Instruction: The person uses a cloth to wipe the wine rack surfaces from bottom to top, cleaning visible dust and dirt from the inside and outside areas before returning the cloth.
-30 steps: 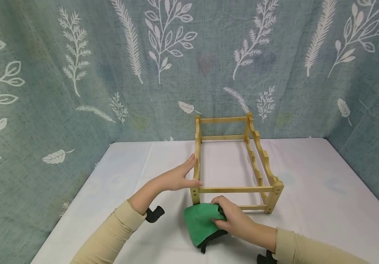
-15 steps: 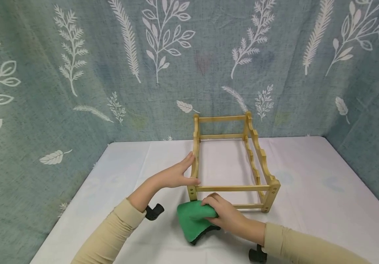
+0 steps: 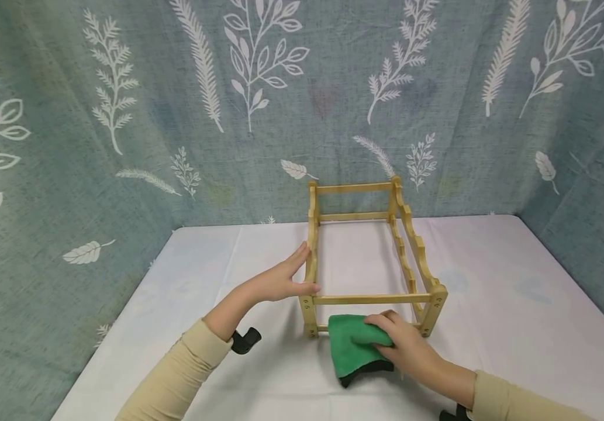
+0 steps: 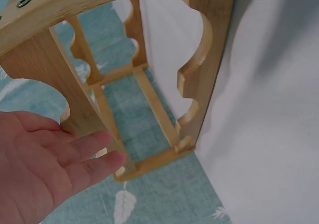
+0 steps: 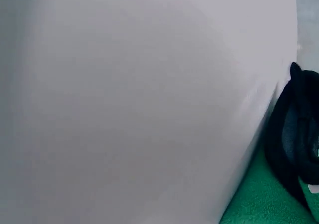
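A light wooden rack with scalloped side rails stands on the white table. My left hand rests against its left side, thumb over the rail and fingers fairly straight. In the left wrist view, the extended fingers of that hand lie alongside a notched wooden side piece. My right hand pinches a green cloth with black edging at the rack's front lower bar, which the cloth partly covers. The right wrist view catches only a corner of the green cloth and its black edge; the hand is out of sight there.
The white tablecloth spreads on both sides of the rack. Behind and beside the table hang blue-green curtains with white leaf prints. A black wrist-camera mount sits under the left wrist.
My right hand first slid the green cloth slightly left, then back right along the rack's front, uncovering the front left leg. My left hand stays at the rack's left side.
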Demonstrator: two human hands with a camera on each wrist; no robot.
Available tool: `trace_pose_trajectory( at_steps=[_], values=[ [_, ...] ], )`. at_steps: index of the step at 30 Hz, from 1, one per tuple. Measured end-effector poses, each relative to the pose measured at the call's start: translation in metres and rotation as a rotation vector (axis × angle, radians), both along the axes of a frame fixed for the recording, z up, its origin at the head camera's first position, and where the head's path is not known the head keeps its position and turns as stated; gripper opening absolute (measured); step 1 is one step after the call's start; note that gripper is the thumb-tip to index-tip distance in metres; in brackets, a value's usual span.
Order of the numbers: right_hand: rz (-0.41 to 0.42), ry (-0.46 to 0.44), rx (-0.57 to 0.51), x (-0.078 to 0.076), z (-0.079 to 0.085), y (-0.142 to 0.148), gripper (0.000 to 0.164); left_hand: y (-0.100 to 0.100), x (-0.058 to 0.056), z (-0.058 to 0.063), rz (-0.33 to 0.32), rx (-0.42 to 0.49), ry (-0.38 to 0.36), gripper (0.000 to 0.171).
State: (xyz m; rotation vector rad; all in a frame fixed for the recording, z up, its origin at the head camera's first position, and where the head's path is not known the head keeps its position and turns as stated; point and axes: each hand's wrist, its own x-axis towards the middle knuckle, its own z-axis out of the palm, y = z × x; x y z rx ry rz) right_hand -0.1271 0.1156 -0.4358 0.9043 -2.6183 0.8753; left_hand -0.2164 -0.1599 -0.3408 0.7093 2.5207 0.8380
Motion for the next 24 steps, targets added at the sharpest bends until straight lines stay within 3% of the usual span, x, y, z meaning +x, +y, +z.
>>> trace_pose_trajectory(
  at_steps=[9, 14, 17, 24],
  values=[
    [-0.199, 0.105, 0.002, 0.016, -0.001, 0.066, 0.051, -0.002, 0.002, -0.001, 0.02, 0.0, 0.025, 0.093],
    [-0.213, 0.094, -0.009, 0.016, 0.002, 0.085, 0.05, -0.002, 0.002, 0.0, 0.022, -0.001, 0.034, 0.093],
    [-0.203, -0.048, -0.067, 0.014, 0.008, 0.079, 0.05, -0.002, 0.001, 0.0, 0.021, 0.003, 0.035, 0.093],
    [-0.179, -0.678, -0.376, 0.014, 0.02, 0.035, 0.061, 0.001, -0.001, -0.002, 0.01, 0.009, 0.035, 0.09]
  ],
)
